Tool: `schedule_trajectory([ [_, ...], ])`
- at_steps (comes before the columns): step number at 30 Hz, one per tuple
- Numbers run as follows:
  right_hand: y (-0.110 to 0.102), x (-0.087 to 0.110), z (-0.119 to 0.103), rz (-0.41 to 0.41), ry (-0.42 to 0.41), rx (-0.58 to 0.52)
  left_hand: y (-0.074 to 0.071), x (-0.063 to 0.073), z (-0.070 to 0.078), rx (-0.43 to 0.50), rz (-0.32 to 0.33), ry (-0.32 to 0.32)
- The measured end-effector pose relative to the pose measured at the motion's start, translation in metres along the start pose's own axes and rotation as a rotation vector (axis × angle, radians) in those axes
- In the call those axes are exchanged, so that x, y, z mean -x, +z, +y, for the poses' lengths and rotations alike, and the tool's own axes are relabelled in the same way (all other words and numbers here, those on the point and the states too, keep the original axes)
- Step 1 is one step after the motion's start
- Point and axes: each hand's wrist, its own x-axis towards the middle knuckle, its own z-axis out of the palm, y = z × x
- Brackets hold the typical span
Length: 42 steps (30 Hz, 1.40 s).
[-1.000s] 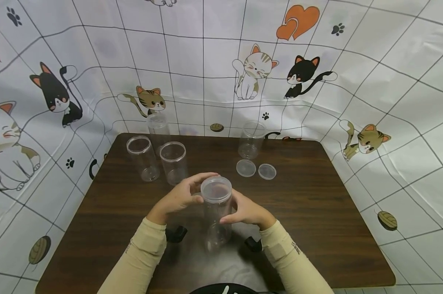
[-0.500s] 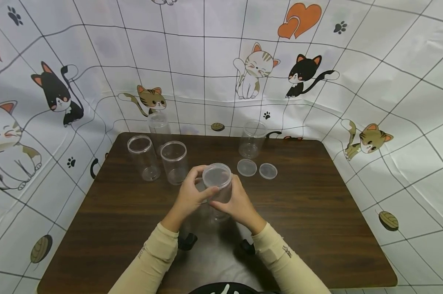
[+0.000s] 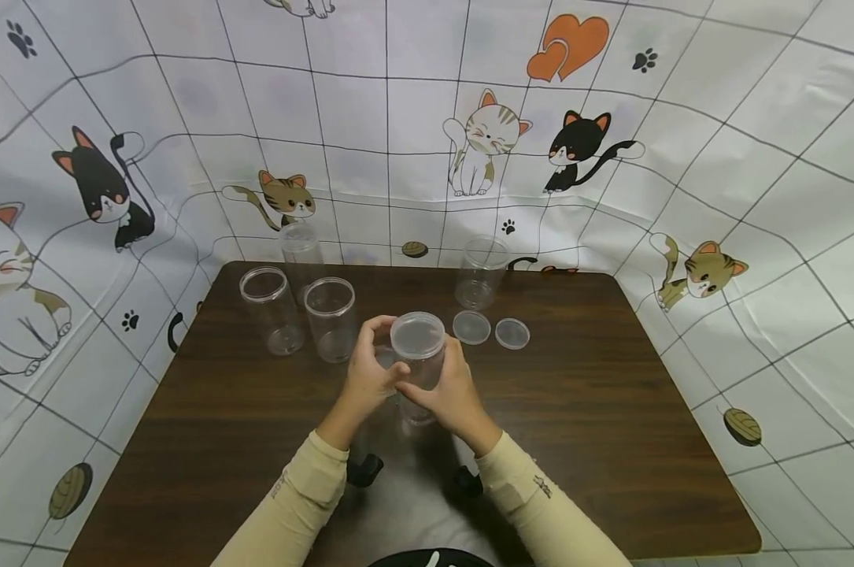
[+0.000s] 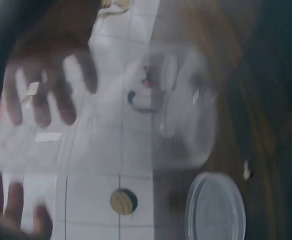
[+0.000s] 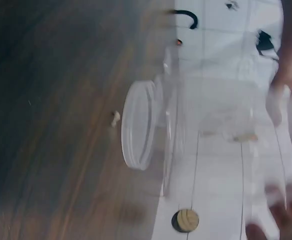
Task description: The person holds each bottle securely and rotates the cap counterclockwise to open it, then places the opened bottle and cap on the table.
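A clear plastic jar (image 3: 424, 373) stands out in the middle of the head view, with a translucent lid (image 3: 417, 334) on top. My left hand (image 3: 367, 375) holds its left side, fingers round the back and thumb in front. From the right, my right hand (image 3: 456, 387) grips the upper body of the same jar, its thumb close to the left thumb. The clear jar (image 4: 186, 115) looks sideways and blurred in the left wrist view, with fingers around its left part. In the right wrist view, blurred fingertips show at the right edge.
Two loose lids (image 3: 471, 327) (image 3: 512, 334) lie on the brown table (image 3: 597, 425) beyond my hands. Three clear jars, one of them an open jar (image 3: 330, 323), stand at the back left. Another clear jar (image 3: 479, 276) is at the back right. A cat-printed sheet (image 3: 356, 102) hangs behind.
The held jar has moved away from my body, towards the back of the table. Both hands have closed in round it, their thumbs coming together at the front.
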Motion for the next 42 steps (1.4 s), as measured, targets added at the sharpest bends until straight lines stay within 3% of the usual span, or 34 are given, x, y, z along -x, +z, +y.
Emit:
schedule_trajectory([
  [3, -0.015, -0.001, 0.007, -0.208, 0.021, -0.207, -0.013, -0.005, -0.004, 0.143, -0.191, 0.015],
  [8, -0.034, -0.005, 0.017, -0.557, -0.012, -0.471, -0.031, -0.009, -0.010, 0.429, -0.503, -0.046],
  [11, -0.037, -0.006, 0.019, -0.661, -0.021, -0.555, -0.037, -0.009, -0.012, 0.481, -0.601, -0.064],
  [14, -0.037, -0.005, 0.020, -0.680, -0.023, -0.588, -0.037, -0.008, -0.014, 0.500, -0.615, -0.077],
  [18, -0.033, -0.006, 0.020, -0.632, -0.012, -0.565, -0.032, -0.006, -0.013, 0.510, -0.544, -0.092],
  [22, -0.026, -0.005, 0.019, -0.473, 0.007, -0.401, -0.023, -0.003, -0.008, 0.462, -0.397, -0.119],
  [25, -0.016, -0.004, 0.017, -0.302, 0.016, -0.239, -0.012, 0.000, -0.005, 0.349, -0.226, -0.122],
  [30, 0.006, -0.001, 0.011, 0.030, -0.030, 0.063, 0.015, 0.003, -0.003, 0.073, 0.088, -0.068],
  [33, 0.017, -0.001, 0.009, 0.189, -0.051, 0.233, 0.030, 0.004, -0.004, -0.014, 0.234, -0.038],
  [38, 0.025, -0.001, 0.007, 0.286, -0.053, 0.339, 0.042, 0.006, -0.006, -0.009, 0.334, -0.003],
  [42, 0.020, -0.004, 0.005, 0.210, -0.051, 0.241, 0.036, 0.005, -0.007, -0.001, 0.312, 0.016],
])
